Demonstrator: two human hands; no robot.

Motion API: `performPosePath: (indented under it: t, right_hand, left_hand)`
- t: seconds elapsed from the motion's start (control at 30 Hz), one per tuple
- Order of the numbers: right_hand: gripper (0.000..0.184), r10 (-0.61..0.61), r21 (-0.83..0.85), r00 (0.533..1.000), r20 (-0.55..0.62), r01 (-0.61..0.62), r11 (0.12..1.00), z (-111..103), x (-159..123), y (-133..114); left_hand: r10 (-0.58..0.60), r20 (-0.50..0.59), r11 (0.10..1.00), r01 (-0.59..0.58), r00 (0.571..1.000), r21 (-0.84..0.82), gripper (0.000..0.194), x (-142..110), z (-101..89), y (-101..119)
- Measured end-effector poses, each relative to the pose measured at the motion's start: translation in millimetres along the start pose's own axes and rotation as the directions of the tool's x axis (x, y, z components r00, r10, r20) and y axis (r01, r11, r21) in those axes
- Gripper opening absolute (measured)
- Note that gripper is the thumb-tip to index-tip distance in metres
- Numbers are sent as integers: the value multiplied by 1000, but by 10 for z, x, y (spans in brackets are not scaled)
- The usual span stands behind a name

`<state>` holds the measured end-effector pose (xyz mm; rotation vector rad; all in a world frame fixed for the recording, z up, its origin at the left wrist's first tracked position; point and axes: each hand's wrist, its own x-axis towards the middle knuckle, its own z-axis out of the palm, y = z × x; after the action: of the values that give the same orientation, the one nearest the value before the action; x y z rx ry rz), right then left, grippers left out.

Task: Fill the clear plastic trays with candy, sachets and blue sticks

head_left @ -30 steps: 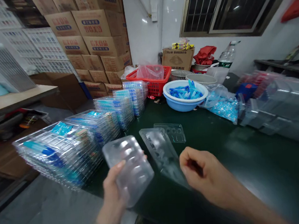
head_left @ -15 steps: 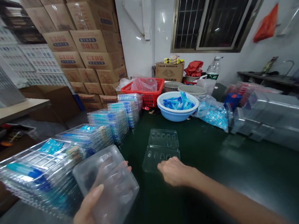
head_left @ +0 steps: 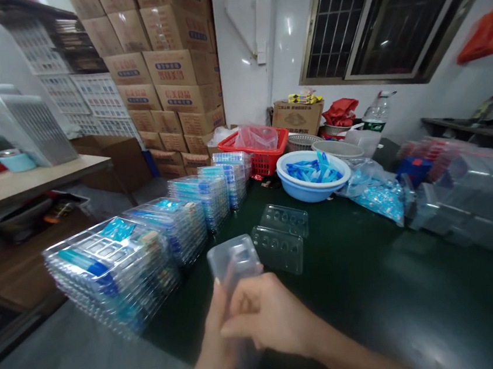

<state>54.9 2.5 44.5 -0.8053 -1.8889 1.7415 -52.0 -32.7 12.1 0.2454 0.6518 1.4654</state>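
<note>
Both my hands meet low in the middle of the view around a clear plastic blister tray (head_left: 233,262), held upright on edge. My left hand (head_left: 215,352) grips it from behind and below. My right hand (head_left: 267,317) is closed over its near side, fingers curled on the plastic. Just beyond them an opened clear blister tray (head_left: 282,238) lies flat on the dark green table (head_left: 372,288). Several stacks of filled blister packs (head_left: 118,268) with blue items run along the table's left side.
A blue basin of blue pieces (head_left: 313,173), a red basket (head_left: 264,144), a bag of blue parts (head_left: 377,194) and clear plastic sleeves (head_left: 472,196) sit at the back and right. Cardboard boxes (head_left: 165,81) are piled against the far wall. A wooden table (head_left: 21,182) stands left.
My right hand left the tray lying on the table and came back to the tray in my left hand. That tray has turned from flat to on edge.
</note>
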Motion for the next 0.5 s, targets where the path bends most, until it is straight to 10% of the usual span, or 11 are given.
performPosePath:
  t: [0.5]
  right_hand:
    - [14,92,132,992,82,-103,986,35,-118,76]
  left_hand:
    - [-182,46,980,177,982,89,74,-144,64,-137]
